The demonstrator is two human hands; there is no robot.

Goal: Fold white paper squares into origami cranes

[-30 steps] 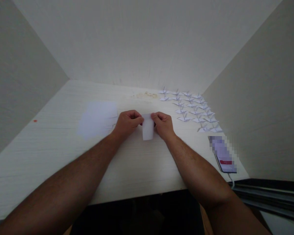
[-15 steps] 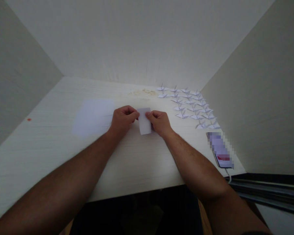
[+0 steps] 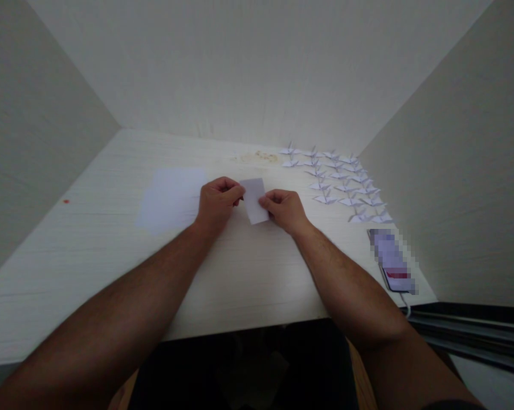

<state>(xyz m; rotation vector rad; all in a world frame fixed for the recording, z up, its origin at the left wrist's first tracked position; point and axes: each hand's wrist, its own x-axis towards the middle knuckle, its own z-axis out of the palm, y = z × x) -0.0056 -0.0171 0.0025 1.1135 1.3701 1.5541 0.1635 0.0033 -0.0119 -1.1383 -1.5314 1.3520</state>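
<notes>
A small white rectangle of paper [image 3: 256, 202], seemingly folded, is held up between my two hands over the table. My left hand [image 3: 219, 198] pinches its upper left edge between thumb and fingers. On the other side, my right hand [image 3: 286, 209] grips the right edge, thumb lying on the face of the paper. The paper tilts slightly, its lower end leaning right. Flat on the table beside my left hand lie white paper sheets [image 3: 167, 196], partly covered by that hand and forearm.
Several white folded paper cranes [image 3: 325, 199] stand in rows at the back right. A phone [image 3: 391, 262], its screen pixelated, lies near the right edge with a cable [image 3: 406, 307] attached. Walls enclose the table [image 3: 248, 290] at back and sides. A small orange spot [image 3: 66, 201] marks the left.
The paper has tilted, its lower end swinging right, and more of its face shows. My right hand has shifted slightly right and down along its edge. The whole view has moved a little.
</notes>
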